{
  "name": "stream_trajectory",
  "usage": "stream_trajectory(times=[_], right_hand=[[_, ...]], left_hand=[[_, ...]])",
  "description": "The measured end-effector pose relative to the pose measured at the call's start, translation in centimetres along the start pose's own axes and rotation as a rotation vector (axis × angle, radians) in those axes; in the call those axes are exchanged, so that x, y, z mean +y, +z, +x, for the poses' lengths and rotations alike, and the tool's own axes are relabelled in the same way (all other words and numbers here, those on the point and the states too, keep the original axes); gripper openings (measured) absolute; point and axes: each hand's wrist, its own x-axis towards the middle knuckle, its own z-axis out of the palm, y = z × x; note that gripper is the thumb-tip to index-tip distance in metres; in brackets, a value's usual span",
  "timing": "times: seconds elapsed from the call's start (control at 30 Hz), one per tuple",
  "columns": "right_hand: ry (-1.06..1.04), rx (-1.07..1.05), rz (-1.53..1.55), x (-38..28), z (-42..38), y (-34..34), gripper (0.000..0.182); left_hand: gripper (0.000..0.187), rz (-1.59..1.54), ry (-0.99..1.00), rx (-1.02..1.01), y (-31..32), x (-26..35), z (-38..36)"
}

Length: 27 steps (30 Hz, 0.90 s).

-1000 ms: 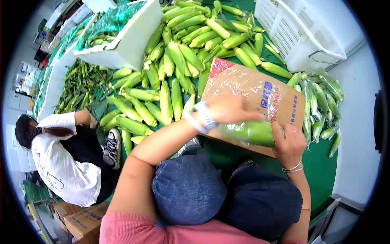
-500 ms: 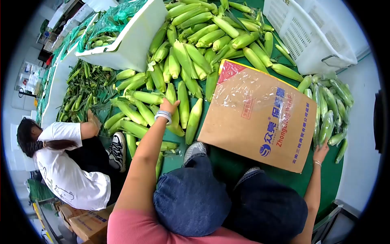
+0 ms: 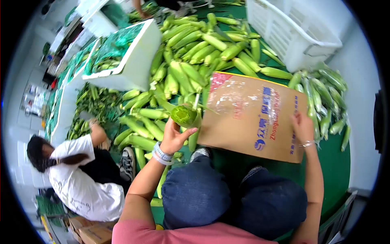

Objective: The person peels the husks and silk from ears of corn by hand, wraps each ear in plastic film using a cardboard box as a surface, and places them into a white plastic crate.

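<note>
Grip: left hand (image 3: 178, 136) closed round a corn ear (image 3: 185, 116); right hand (image 3: 303, 128) half-curled over the cardboard (image 3: 231, 130), hold unclear;
White tub (image 3: 140, 63): green plastic (image 3: 115, 44), some corn;
Cardboard: clear film (image 3: 231, 95) on top;
Slotted crate (image 3: 282, 38): contents unclear;
Wrapped ears (image 3: 325, 97): just beside the cardboard.

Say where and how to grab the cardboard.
Take the cardboard by its near edge, probably from beside the knees: that edge runs straight and uncovered, while loose corn crowds the far edge and bagged corn lies off the right.
</note>
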Motion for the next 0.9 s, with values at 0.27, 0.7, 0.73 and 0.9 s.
stream_trajectory(times=[0.27, 0.7, 0.73, 0.9], right_hand=[[0.156, -0.314, -0.232, -5.6, 0.4, 3.1, 0.065], [0.203, -0.06, 2.117, 0.7, 4.4, 0.1, 0.013], [0.039, 0.044, 1.963, -2.5, 6.1, 1.9, 0.015], [-0.494, 0.275, 0.512, -8.4, 7.6, 7.9, 0.059]], left_hand=[[0.066, 0.71, 0.575, -0.112, 10.6, 3.1, 11.7], [0.054, 0.844, 0.35, -0.62, 17.6, -3.7, 16.1], [0.054, 0.857, 0.354, -0.63, 17.9, -3.6, 16.2], [0.042, 0.852, 0.77, -0.25, 14.8, -5.0, 15.0]])
